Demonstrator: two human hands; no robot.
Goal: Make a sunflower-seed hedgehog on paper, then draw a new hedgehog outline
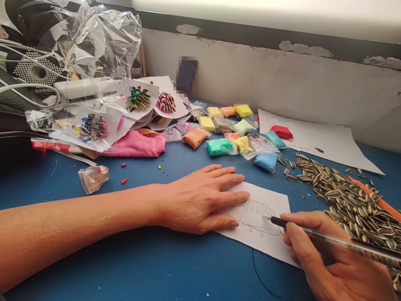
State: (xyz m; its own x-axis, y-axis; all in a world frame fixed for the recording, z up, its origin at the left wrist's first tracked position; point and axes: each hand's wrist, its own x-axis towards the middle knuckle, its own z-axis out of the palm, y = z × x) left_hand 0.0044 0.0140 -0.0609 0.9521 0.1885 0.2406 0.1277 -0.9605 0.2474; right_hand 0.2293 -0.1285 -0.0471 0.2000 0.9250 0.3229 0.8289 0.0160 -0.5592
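Flat on the left part of a white sheet of paper (278, 196) lies my left hand (203, 200), its fingers spread. The sheet carries a line drawing (257, 215) of a rounded animal with small feet and rows of short marks on its back; my left hand covers part of it. In my right hand (326, 251) is a pen (313, 234) with a black tip section and a clear barrel, gripped between thumb and fingers. Its point meets the drawing, or hovers just above it; I cannot tell which.
Sunflower seeds (344, 192) are heaped at the right, with an orange stick (382, 200) among them. Bagged coloured clay packets (219, 146) lie behind my left hand. Seed-and-clay figures (139, 98) on paper, a pink cloth (138, 143) and clear plastic wrap (103, 37) crowd the left back.
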